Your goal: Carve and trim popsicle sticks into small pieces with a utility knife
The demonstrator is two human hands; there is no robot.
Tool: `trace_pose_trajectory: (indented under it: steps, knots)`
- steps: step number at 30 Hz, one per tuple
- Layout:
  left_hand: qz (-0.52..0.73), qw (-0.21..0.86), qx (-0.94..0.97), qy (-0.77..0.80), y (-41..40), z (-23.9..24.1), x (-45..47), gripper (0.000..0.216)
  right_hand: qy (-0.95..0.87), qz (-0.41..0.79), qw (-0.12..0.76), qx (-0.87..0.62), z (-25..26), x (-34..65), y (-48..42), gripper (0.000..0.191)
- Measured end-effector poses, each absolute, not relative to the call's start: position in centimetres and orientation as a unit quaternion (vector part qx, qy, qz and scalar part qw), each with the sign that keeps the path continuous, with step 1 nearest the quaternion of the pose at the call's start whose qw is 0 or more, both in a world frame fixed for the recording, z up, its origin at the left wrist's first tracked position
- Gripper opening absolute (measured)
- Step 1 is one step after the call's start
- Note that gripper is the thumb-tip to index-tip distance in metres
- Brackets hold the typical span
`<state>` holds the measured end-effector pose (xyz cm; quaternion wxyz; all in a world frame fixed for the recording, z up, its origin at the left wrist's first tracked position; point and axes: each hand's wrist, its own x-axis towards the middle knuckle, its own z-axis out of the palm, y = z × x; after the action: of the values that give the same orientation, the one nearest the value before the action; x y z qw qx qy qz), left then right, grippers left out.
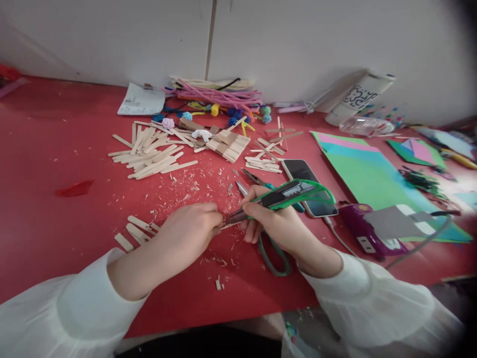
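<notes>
Head view: nearest you on the red table [59, 154] lie wood shavings [218, 284], with the green scissors [281, 272] partly beneath your right hand. Your left hand [197, 221] has its fingers closed, pinching a thin stick [231, 226] at the near middle of the table. Your right hand [276, 219] grips the green cutter [286, 196], its tip angled down beside your left fingertips; whether the blade touches the stick cannot be told. Short sticks [123, 242] lie by your left wrist. To the right are a purple box [354, 226] and, farther out, a phone [309, 186]. Beyond your hands spread a loose stick pile [152, 154] and a banded bundle [229, 144], with coloured sheets [357, 171] to the right. Farthest, along the wall, lie pink stems [219, 94] and a clear bottle [363, 127].
</notes>
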<state>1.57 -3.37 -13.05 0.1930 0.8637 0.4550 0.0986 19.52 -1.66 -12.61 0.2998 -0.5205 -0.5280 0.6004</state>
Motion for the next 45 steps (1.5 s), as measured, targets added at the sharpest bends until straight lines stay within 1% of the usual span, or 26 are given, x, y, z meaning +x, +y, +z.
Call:
trace_pose_trajectory:
  steps: [3,6,8,10,12,14,18,22,25,30,34,37,40,43,45]
  knots:
    - [0.097,0.183,0.864,0.459,-3.4,-13.0,1.6,0.018,-0.485,0.629,0.310,-0.523,-12.9,19.7,-1.4,0.015]
    - [0.088,0.180,0.867,0.457,-3.4,-12.9,1.6,0.018,-0.506,0.623,0.312,-0.509,-12.8,20.0,-1.6,0.015]
    - [0.080,0.181,0.867,0.457,-3.3,-12.9,1.7,0.021,-0.564,0.584,0.323,-0.487,-12.7,20.3,-2.0,0.014]
    - [0.078,0.181,0.866,0.460,-3.3,-12.8,1.7,0.022,-0.643,0.509,0.329,-0.469,-12.5,20.5,-2.4,0.009]
    - [0.081,0.179,0.864,0.463,-3.3,-12.8,1.7,0.021,-0.718,0.419,0.320,-0.455,-12.4,20.8,-2.9,0.004]
    - [0.084,0.179,0.864,0.464,-3.3,-13.0,1.6,0.020,-0.767,0.359,0.302,-0.438,-12.3,20.9,-3.2,0.004]
    - [0.091,0.183,0.865,0.459,-3.3,-13.3,1.4,0.021,-0.799,0.325,0.279,-0.422,-12.2,20.8,-3.2,0.007]
    - [0.096,0.179,0.868,0.453,-3.3,-13.3,1.4,0.021,-0.815,0.286,0.287,-0.414,-12.1,20.6,-3.3,0.008]
    - [0.096,0.178,0.867,0.456,-3.3,-13.1,1.4,0.021,-0.819,0.279,0.291,-0.407,-12.3,20.5,-3.7,0.009]
    - [0.087,0.181,0.863,0.464,-3.3,-12.8,1.6,0.020,-0.810,0.310,0.281,-0.412,-12.4,20.3,-4.0,0.011]
    - [0.082,0.167,0.871,0.455,-3.3,-12.9,1.6,0.021,-0.730,0.400,0.275,-0.481,-12.3,20.2,-3.5,0.008]
    - [0.089,0.169,0.877,0.441,-3.2,-13.1,1.6,0.021,-0.691,0.451,0.277,-0.493,-12.4,20.2,-3.3,0.011]
    - [0.090,0.163,0.871,0.454,-3.2,-13.2,1.5,0.021,-0.740,0.401,0.281,-0.462,-12.6,20.3,-3.6,0.009]
    - [0.090,0.178,0.866,0.458,-3.2,-13.2,1.5,0.021,-0.838,0.298,0.276,-0.365,-12.7,20.6,-3.9,0.011]
    - [0.096,0.187,0.866,0.454,-3.2,-13.1,1.5,0.021,-0.871,0.276,0.262,-0.311,-12.6,20.7,-3.9,0.012]
